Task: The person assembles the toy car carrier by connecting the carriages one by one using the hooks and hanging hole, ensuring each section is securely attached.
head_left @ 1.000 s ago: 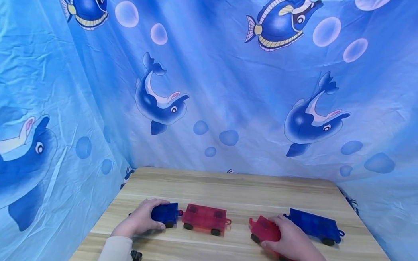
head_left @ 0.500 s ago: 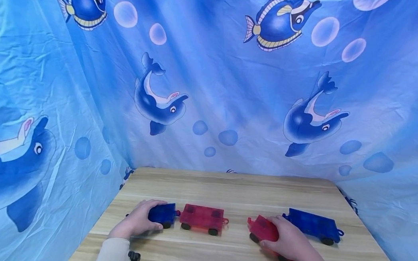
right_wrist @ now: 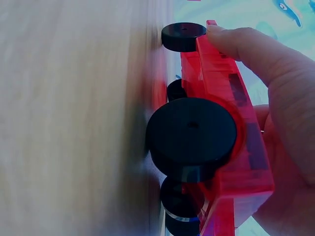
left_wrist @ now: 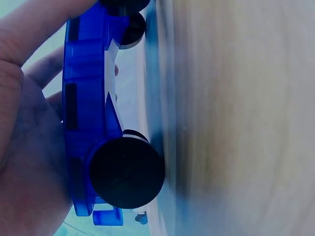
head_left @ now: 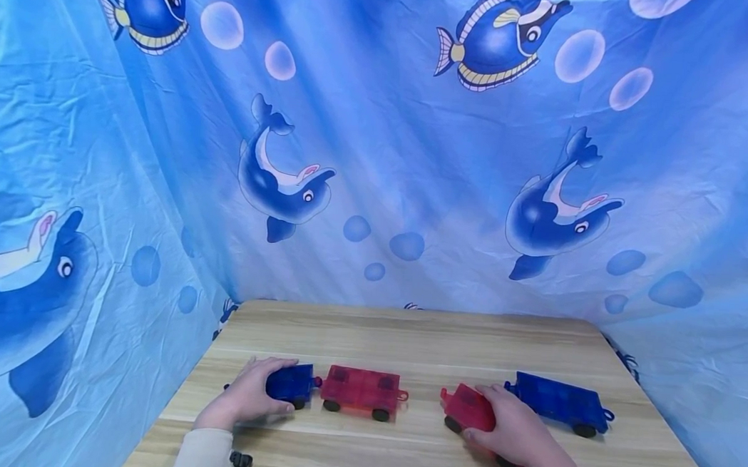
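Left hand (head_left: pixel 251 392) is gripping a blue car (head_left: pixel 290 383). Middle red car (head_left: pixel 361 390) sits right off its end, running side to side, closer to that hand. Then a gap, then the right hand (head_left: pixel 518 426) holding the second red car (head_left: pixel 471 409), kinda slanted. Second blue car (head_left: pixel 559 403) just beyond. No containers visible.

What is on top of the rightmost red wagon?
The right hand grips the red wagon from above; the head view shows its left end, but the hand covers other parts.
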Demonstrator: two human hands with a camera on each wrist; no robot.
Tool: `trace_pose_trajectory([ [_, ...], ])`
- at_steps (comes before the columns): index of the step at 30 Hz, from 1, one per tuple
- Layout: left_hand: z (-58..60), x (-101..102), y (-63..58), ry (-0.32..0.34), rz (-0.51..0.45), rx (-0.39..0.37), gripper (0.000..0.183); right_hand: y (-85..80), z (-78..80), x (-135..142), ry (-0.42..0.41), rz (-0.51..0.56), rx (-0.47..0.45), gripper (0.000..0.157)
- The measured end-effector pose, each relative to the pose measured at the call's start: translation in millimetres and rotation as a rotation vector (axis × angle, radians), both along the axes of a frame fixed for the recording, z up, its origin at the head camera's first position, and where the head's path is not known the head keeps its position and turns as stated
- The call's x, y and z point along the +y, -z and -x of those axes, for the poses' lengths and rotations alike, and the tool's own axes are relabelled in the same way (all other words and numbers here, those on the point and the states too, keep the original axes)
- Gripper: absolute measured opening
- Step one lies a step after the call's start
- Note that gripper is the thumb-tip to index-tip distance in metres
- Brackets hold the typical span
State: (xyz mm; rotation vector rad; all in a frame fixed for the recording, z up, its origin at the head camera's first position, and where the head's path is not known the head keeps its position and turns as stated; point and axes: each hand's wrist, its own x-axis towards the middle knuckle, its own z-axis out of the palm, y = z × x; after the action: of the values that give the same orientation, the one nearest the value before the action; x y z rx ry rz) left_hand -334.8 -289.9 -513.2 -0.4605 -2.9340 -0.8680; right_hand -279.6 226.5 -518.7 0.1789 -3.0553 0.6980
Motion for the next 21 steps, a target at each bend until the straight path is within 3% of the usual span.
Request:
trace_pose_trajectory([
  [5,0.6,0.9,-0.9,0.008,-0.035,0.026,0.091,1.2,0.6,-0.9,0.01,0.027,0.003,0.098],
  [14,-0.2,17.8,-4.4,0.008,-0.162,0.017,0.076,5.9,4.0,-1.3,0.017,0.037,0.002,0.093],
  [21,0.3,35.1,-8.1,0.045,-0.16,0.059,0.073,5.9,4.4,-0.5,0.013,0.002,0.011,0.094],
])
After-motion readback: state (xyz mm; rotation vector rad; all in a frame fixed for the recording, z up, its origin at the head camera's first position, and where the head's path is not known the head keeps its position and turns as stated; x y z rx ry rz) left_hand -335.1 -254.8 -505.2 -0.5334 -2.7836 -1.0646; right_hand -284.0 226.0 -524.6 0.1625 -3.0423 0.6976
